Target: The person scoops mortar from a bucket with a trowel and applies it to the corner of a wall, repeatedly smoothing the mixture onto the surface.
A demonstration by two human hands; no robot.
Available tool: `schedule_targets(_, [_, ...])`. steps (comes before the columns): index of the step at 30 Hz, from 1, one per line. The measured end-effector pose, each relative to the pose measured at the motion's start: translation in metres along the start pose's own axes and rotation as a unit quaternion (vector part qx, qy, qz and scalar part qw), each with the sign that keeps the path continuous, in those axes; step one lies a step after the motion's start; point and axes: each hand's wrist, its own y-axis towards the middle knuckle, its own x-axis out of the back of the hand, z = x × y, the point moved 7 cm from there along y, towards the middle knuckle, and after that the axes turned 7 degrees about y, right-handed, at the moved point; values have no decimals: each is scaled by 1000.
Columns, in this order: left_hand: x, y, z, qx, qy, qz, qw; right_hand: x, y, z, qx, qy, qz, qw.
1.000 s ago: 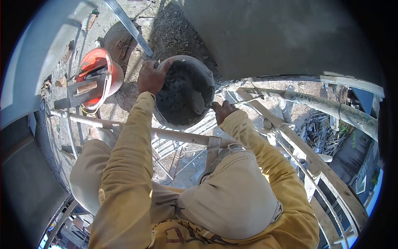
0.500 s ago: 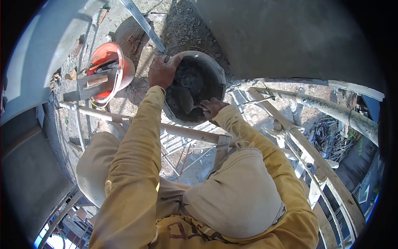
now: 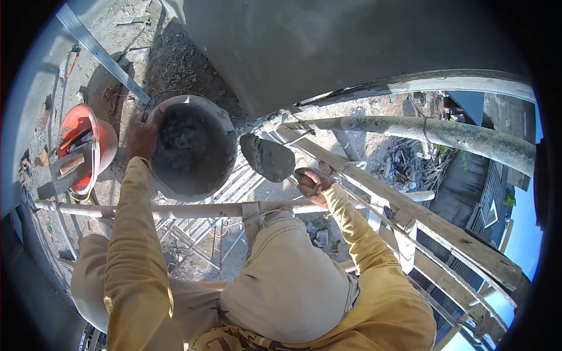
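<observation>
My left hand [image 3: 143, 136] is closed on the left rim of a round bucket [image 3: 225, 121], which holds wet grey mortar [image 3: 190, 149]. To the right of the bucket, my right hand [image 3: 314, 186] grips the handle of a trowel. The trowel's blade [image 3: 270, 158] carries grey mortar and is held outside the bucket, apart from its rim.
An orange bucket [image 3: 106, 142] with tools and a board stands at the left. A metal straightedge [image 3: 102, 52] leans above it. Scaffold poles [image 3: 433, 130] and timber rails [image 3: 433, 225] run on the right, beside a grey wall [image 3: 351, 41].
My right hand has lifted the trowel out of the bucket and moved right, with mortar on its blade. The camera view has swung right. My left hand stays on the rim.
</observation>
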Motion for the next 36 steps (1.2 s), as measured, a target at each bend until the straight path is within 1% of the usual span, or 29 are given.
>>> schedule_targets(1, [9,-2,-14,22,22,32,999,1,-4,-31,-62,12,7,998])
schedule_targets(2, [15,-4,-23,43,44,63,996,2,-4,-46,-123,24,14,992])
schedule_targets(3, [18,-3,-27,43,45,62,996,3,0,-52,-122,24,14,992])
schedule_targets(5, [20,-6,-26,70,4,71,995,11,10,-62,-172,16,-3,985])
schedule_targets(6, [15,-6,-21,71,5,71,995,2,19,-83,-154,55,-19,986])
schedule_targets(7, [9,-5,-14,57,9,59,997,-10,30,-110,-152,56,-17,987])
schedule_targets(9, [11,-6,-12,45,16,47,998,-25,50,-156,-211,94,-30,972])
schedule_targets(11, [18,-9,-19,92,-20,73,993,-26,67,-148,-226,95,-35,969])
schedule_targets(13, [20,-10,-21,93,-13,69,993,-31,84,-144,-264,107,-54,957])
schedule_targets(14, [20,-10,-21,94,-8,67,993,-38,93,-152,-283,155,-59,945])
schedule_targets(15, [20,-10,-21,95,-7,66,993,-43,103,-165,-282,156,-56,945])
schedule_targets(17, [21,-10,-22,87,-4,57,995,-63,123,-230,-256,169,-68,949])
schedule_targets(18, [21,-11,-23,88,-2,57,995,-66,133,-261,-251,101,-51,961])
schedule_targets(19, [21,-11,-24,90,0,67,994,-63,139,-267,-251,102,-50,961])
schedule_targets(21, [21,-11,-24,92,4,77,993,-73,140,-284,-309,225,-13,924])
schedule_targets(22, [21,-11,-24,97,-15,75,992,-51,123,-209,-348,483,-91,799])
schedule_targets(23, [21,-12,-24,102,-34,72,992,-54,123,-218,-349,484,-92,797])
schedule_targets(24, [21,-12,-26,101,-33,73,992,-57,128,-242,-347,382,-60,854])
schedule_targets(25, [21,-12,-27,105,-34,79,991,-55,131,-238,-338,275,-28,899])
schedule_targets(26, [21,-12,-27,110,-34,85,990,-52,126,-233,-311,292,-52,903])
schedule_targets(27, [20,-12,-25,109,-33,84,990,-54,122,-230,-310,292,-52,903])
schedule_targets(29, [18,-10,-23,94,-16,61,994,-56,112,-236,-342,225,-23,912])
schedule_targets(30, [15,-9,-21,94,-15,60,994,-56,106,-238,-341,225,-23,912])
schedule_targets(31, [15,-9,-20,86,-11,52,995,-56,95,-232,-341,332,-53,878])
schedule_targets(32, [16,-8,-21,77,-6,45,996,-56,82,-222,-336,434,-83,832])
schedule_targets(33, [17,-8,-21,76,-5,44,996,-55,69,-209,-327,531,-112,774])
schedule_targets(34, [17,-9,-21,88,-4,52,995,-48,55,-184,-326,532,-112,773])
schedule_targets(35, [17,-9,-21,100,-3,59,993,-30,40,-133,-317,376,-54,869])
schedule_targets(36, [18,-10,-21,101,-1,59,993,-18,28,-88,-296,206,7,932])
